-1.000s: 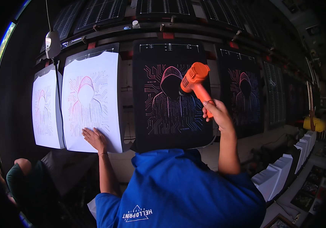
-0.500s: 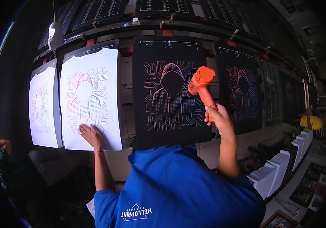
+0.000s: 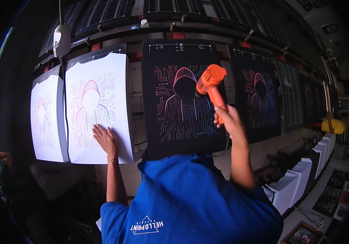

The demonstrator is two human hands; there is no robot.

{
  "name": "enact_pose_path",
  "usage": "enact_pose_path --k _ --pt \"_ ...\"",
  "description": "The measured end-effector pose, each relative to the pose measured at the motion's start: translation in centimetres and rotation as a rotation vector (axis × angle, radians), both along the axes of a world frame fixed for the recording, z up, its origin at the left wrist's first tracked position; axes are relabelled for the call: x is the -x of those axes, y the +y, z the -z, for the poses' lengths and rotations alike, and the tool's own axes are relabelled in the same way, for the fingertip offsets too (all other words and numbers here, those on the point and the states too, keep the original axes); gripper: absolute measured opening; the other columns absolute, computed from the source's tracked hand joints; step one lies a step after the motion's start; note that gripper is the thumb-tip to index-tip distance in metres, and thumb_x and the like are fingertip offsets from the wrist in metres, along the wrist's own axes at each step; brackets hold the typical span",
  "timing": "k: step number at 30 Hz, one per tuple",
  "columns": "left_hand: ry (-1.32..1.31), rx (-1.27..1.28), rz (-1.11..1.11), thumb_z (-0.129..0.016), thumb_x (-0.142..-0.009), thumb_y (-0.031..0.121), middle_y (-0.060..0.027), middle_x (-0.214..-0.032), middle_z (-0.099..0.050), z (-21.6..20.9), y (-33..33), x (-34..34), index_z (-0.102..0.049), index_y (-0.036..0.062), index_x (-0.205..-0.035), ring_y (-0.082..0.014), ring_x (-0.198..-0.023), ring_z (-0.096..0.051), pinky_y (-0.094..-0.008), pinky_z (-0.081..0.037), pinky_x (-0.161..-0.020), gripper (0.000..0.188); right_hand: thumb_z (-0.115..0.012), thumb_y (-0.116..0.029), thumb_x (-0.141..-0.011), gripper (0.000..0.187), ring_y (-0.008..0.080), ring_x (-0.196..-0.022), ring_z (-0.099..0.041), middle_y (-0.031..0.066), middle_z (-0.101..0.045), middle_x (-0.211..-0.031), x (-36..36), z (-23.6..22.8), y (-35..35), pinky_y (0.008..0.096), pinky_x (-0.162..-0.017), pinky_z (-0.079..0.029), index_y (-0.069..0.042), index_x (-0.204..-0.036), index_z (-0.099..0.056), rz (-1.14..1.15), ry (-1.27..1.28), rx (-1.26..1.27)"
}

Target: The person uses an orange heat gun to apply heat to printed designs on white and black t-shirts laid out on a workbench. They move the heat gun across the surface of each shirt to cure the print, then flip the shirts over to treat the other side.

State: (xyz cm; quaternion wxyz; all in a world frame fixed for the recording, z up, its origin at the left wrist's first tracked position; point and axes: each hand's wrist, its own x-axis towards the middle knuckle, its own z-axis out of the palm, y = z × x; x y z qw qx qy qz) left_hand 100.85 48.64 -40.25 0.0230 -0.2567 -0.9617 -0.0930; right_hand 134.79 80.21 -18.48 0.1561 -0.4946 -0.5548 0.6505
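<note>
My right hand point(image 3: 231, 122) is wrapped round the handle of an orange heat gun point(image 3: 212, 81). The gun's dark nozzle points left, over the hooded-figure print on a black shirt panel point(image 3: 154, 134). My left hand point(image 3: 107, 141) lies flat, fingers spread, on the lower part of a similar print on a white shirt panel point(image 3: 119, 89). Both panels rest on boards side by side in front of me. A cord hangs from the heat gun below my right hand.
Another white panel point(image 3: 38, 146) stands left, another black printed panel point(image 3: 264, 53) right. A white plug box point(image 3: 61, 40) hangs on a cable at upper left. A small bottle point(image 3: 144, 23) stands on the rail. White stacked pieces point(image 3: 290, 185) are at lower right. People stand at both sides.
My left hand has slid right and slightly up on the white print. My right hand has moved the heat gun a little left and up over the black print.
</note>
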Motion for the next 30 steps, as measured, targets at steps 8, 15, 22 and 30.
enact_pose_path --k 8,15,22,30 --pt "0.04 0.038 -0.132 -0.032 -0.102 0.035 -0.0255 -0.153 -0.022 1.3 -5.6 4.9 -0.025 -0.0083 -0.145 -0.0388 -0.144 -0.016 -0.0475 -0.011 -0.117 0.062 -0.06 -0.026 -0.093 0.026 0.0091 -0.06 -0.058 0.0027 -0.059 -0.073 -2.0 -2.3 -0.8 0.0217 -0.048 -0.045 -0.001 -0.099 -0.057 -0.121 -0.091 0.093" --pt "0.024 0.023 -0.27 -0.03 -0.102 0.037 -0.0268 -0.152 -0.023 1.1 -6.7 5.9 -0.025 -0.0096 -0.145 -0.0401 -0.143 -0.018 -0.0482 -0.014 -0.116 0.063 -0.063 -0.028 -0.09 0.026 0.008 -0.059 -0.058 0.0007 -0.057 -0.072 -3.6 -3.0 -2.9 0.0207 -0.049 -0.046 -0.003 -0.094 -0.057 -0.166 -0.135 0.14" --pt "0.046 0.025 0.012 -0.034 -0.102 0.032 -0.0239 -0.153 -0.023 0.7 -2.9 -0.4 -0.025 -0.0064 -0.146 -0.0384 -0.144 -0.018 -0.049 -0.014 -0.116 0.059 -0.062 -0.024 -0.09 0.024 0.0101 -0.061 -0.06 0.003 -0.058 -0.073 -3.1 -2.5 -4.3 0.0218 -0.049 -0.046 -0.002 -0.095 -0.055 -0.126 -0.072 0.115" --pt "0.064 0.033 -0.14 -0.033 -0.102 0.035 -0.026 -0.153 -0.024 1.4 -6.6 4.4 -0.026 -0.008 -0.145 -0.04 -0.143 -0.019 -0.0488 -0.015 -0.116 0.061 -0.062 -0.026 -0.091 0.025 0.0082 -0.061 -0.057 0.0011 -0.057 -0.073 -2.0 -2.0 -3.2 0.021 -0.051 -0.046 -0.003 -0.097 -0.057 -0.134 -0.048 0.087"
